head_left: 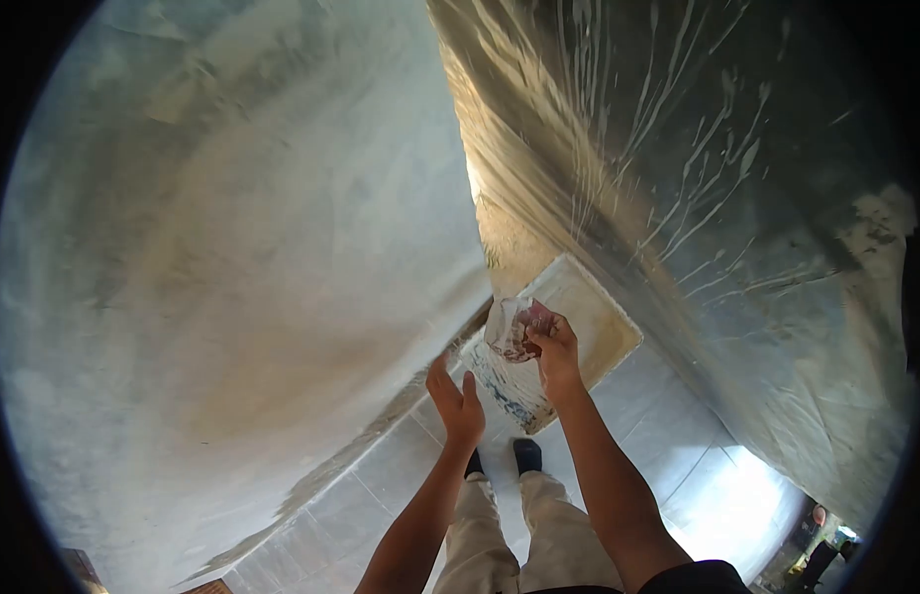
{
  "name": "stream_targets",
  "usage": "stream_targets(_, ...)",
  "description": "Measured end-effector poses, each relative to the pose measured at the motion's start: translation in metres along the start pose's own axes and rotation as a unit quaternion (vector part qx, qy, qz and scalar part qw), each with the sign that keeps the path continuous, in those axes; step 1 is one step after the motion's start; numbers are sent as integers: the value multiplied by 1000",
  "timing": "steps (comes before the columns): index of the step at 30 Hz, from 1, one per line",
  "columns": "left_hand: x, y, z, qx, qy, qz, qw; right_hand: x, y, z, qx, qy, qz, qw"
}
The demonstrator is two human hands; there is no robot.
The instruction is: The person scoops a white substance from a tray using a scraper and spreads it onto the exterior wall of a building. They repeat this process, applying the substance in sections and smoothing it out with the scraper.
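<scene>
My right hand (556, 351) is closed round a crumpled, partly clear piece of plastic (510, 329) with reddish patches. The plastic hangs over a pale rectangular board (594, 317) with a light rim and dark streaks on its lower left part. To the left of the board, my left hand (457, 404) is open, thumb apart from the fingers, with nothing in it. Its fingertips are close to the base of the pale wall.
A large pale wall (242, 247) rises on the left. Draped sheeting (717, 178) with whitish drip marks covers the right side. My feet in dark footwear (526, 455) stand on the tiled floor (381, 475). Small blurred items appear at the lower right.
</scene>
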State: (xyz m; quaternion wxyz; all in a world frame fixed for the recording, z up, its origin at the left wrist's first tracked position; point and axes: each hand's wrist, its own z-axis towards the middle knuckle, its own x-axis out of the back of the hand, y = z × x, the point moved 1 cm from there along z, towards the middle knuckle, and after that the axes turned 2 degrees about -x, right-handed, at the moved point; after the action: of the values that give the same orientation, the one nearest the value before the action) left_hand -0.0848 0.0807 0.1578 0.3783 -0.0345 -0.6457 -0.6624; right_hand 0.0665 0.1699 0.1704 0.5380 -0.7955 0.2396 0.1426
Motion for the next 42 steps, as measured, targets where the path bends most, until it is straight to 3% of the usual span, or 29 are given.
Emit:
stream_targets(2, 19, 38, 16, -109, 20, -3, 994, -28, -41, -14, -23, -26, 45, 998)
stream_targets(11, 108, 171, 77, -284, 130, -6, 950, -132, -161, -62, -2, -180, 134, 974)
stream_targets(16, 185, 241, 101, -393, 221, 62, 890, -197, -226, -99, 7, -318, 209, 925)
stream_targets(19, 239, 277, 115, -440, 265, 94, 853, -241, -262, -131, 25, -353, 194, 915)
stream_targets(29, 431, 355, 113, -510, 372, 175, 755, -369, -311, -244, 43, -480, 197, 854)
stream_targets(37, 578, 346, 73, -521, 363, 281, 719, -460, -294, -338, 58, -547, 159, 820)
stream_targets(42, 650, 332, 51, -499, 365, 319, 718, -500, -283, -397, 90, -536, 150, 826)
